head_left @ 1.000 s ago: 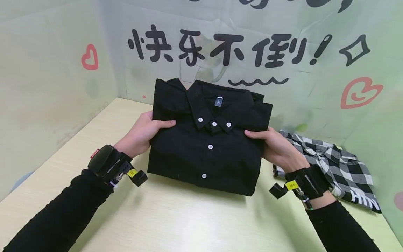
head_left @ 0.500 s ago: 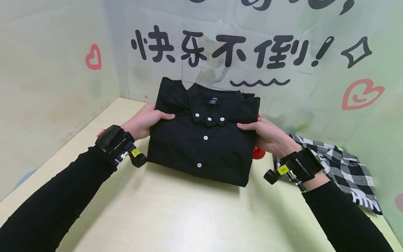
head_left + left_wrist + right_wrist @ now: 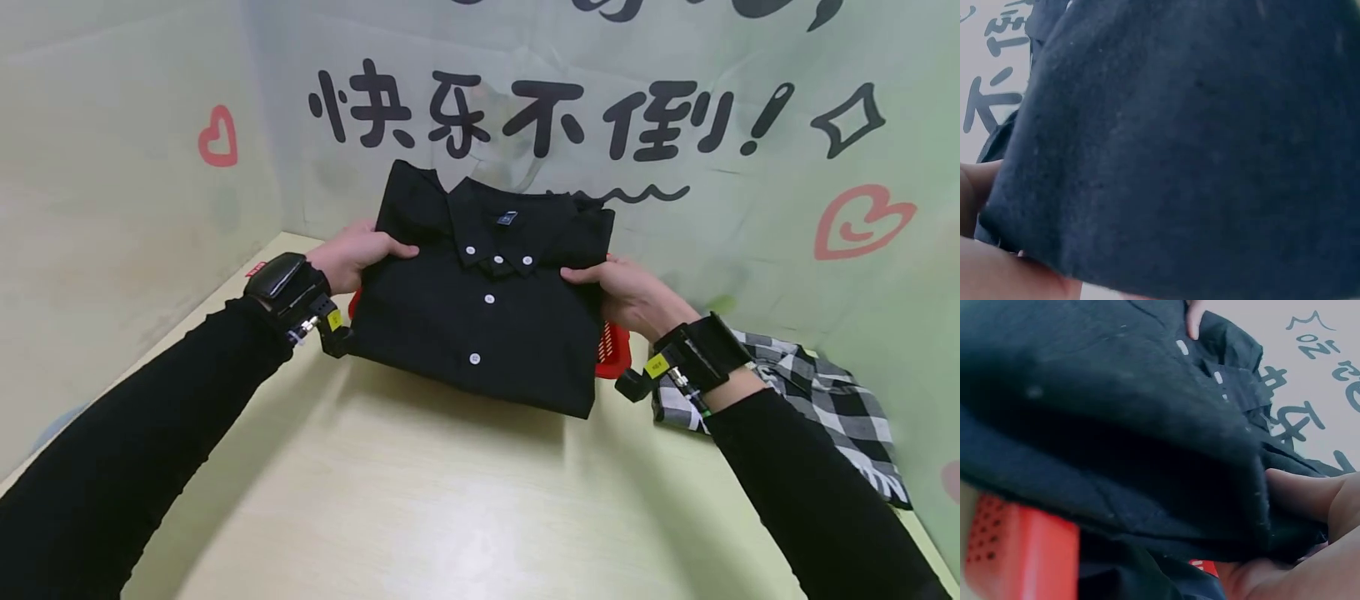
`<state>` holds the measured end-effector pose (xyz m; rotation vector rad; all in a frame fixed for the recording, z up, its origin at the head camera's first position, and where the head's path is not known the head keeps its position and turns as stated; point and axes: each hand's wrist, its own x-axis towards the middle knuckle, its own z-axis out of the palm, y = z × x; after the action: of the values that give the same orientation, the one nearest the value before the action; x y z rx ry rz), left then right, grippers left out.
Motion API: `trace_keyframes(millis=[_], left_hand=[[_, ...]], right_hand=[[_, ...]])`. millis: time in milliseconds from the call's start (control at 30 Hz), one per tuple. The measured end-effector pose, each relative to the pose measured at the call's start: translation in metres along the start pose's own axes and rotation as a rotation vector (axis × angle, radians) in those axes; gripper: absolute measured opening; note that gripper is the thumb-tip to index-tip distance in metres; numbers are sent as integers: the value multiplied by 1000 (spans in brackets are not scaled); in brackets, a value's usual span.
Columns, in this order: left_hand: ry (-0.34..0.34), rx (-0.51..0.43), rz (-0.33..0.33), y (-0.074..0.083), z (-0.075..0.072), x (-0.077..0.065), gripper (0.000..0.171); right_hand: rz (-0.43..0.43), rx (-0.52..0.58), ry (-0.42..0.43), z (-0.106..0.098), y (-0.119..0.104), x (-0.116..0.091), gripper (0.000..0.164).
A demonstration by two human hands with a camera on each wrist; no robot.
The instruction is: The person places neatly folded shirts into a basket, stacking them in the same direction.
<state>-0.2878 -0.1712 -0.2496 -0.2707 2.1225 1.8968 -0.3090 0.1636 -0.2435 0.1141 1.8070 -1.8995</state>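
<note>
Black shirt (image 3: 480, 321), pinched by each hand's grip (image 3: 352, 257) (image 3: 630, 292), shows its label (image 3: 507, 218) only in head view.

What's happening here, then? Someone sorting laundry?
I can't say about sorting, but a person is holding up a folded black shirt, the left hand and right hand each gripping one side, thumbs on the front. A red basket is partly hidden behind it. A checked garment lies off to the right on the table.

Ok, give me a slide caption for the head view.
Two hands hold a folded black shirt above a table, partly hiding a red basket; a checked garment lies at right.
</note>
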Motion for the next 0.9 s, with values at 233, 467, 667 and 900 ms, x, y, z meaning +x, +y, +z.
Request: trace_keyframes(millis=[233,467,667,900], left_hand=[[57,75,1,15,-1,19,37],[-24,75,-61,23,3,35,49],[-85,86,-125,27,6,47,50],[-79,114,-138,28,12,51,48]], right_hand=[[-4,-28,0,-3,-14,15,29],[-2,-86,68,-6,-15,28,26],[-9,-157,110,-10,-11,36,20],[-3,-265,136,-9,-6,44,22]])
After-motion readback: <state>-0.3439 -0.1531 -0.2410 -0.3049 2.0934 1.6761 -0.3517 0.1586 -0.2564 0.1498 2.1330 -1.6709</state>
